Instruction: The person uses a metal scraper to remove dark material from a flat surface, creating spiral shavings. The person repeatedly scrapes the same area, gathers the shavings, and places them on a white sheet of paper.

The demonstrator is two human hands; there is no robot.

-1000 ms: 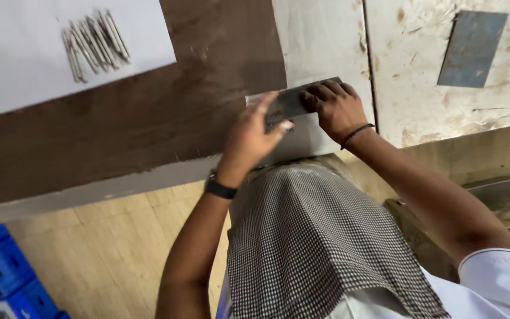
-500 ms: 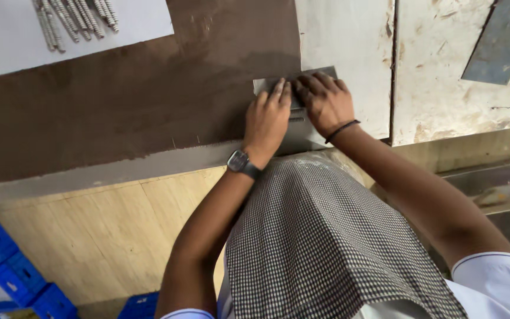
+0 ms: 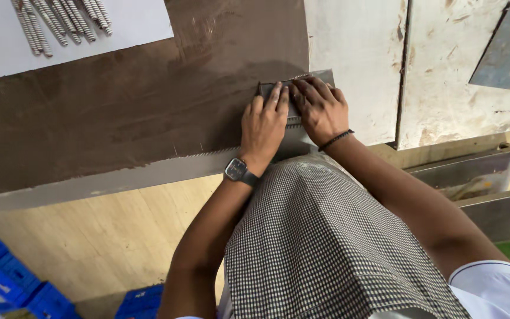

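A small dark grey metal plate (image 3: 293,94) lies flat on the surface (image 3: 119,118), at the seam where the brown sheet meets the pale, scuffed panel (image 3: 355,65), close to the near edge. Both hands rest on it with the fingers spread and pressed down; neither hand grips it.

The left hand (image 3: 264,127) covers the plate's left half, and a wristwatch (image 3: 238,171) sits on that wrist. The right hand (image 3: 323,109) covers the right half, with a thin dark band (image 3: 334,140) at the wrist. The two sets of fingertips almost touch over the middle of the plate.

Likely faults from this position:
- The plate is held by downward pressure only. Uneven pressure from one hand can turn or slide it across the seam.
- The plate lies near the surface's front edge (image 3: 149,174). A pull toward the body can carry it over the edge and into the lap, onto the checked cloth (image 3: 314,236).
- Fingertips overlap the plate's edges. Thin metal edges can nick the skin if the plate shifts suddenly.

Farther off, a row of grey rods (image 3: 60,20) lies on white paper (image 3: 137,23) at the far left, well apart from the hands. A second grey plate (image 3: 506,47) lies on the pale panel at the far right. Blue crates (image 3: 7,277) stand on the floor below.
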